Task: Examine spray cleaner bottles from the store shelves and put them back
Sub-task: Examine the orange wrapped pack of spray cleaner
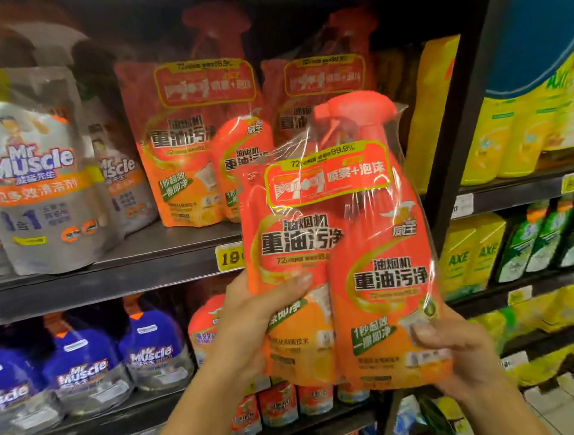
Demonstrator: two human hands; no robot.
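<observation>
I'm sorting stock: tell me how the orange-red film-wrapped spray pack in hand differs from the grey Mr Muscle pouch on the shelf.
The orange-red film-wrapped spray pack is held by the left hand and right hand; the grey Mr Muscle pouch stands on the black shelf. The pack's big lettering is black; the grey pouch's brand name is white. Both show orange print.

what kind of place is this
Most likely a supermarket cleaning-products aisle: black shelves carry rows of identical Mr Muscle pouches and orange spray cleaner packs, with yellow price tags on the shelf edges. The left hand and right hand hold one twin pack.
</observation>
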